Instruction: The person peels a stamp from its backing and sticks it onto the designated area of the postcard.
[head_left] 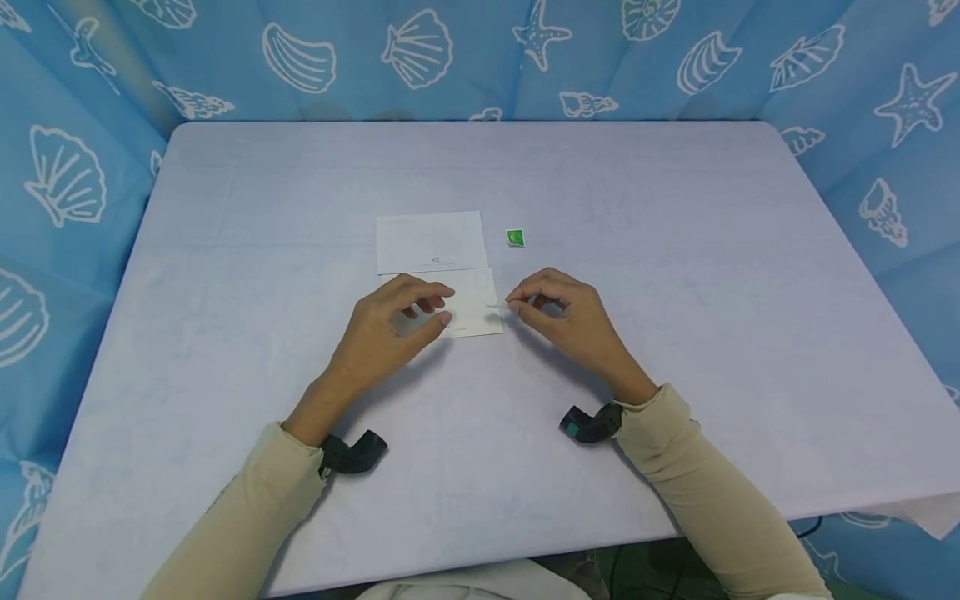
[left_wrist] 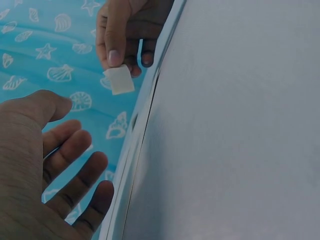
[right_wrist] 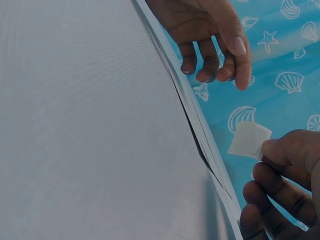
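My right hand (head_left: 562, 312) pinches a small pale stamp (right_wrist: 250, 140) by one corner between thumb and forefinger; its edge looks finely toothed. In the head view the stamp shows nearly edge-on, over the right side of a cream postcard (head_left: 476, 312). My left hand (head_left: 390, 325) hovers over the postcard's left part, thumb and fingers spread apart and holding nothing; it hides much of that part. A faint printed box marks the postcard's upper right corner. Directly beyond it lies a white card or envelope (head_left: 431, 237) with a small dark print near its lower edge.
A green stamp with a white border (head_left: 515, 237) lies on the white tablecloth (head_left: 675, 250), right of the white card. Blue curtains with shell prints (head_left: 480, 58) hang around the table's back and sides. A black camera sits on each wrist.
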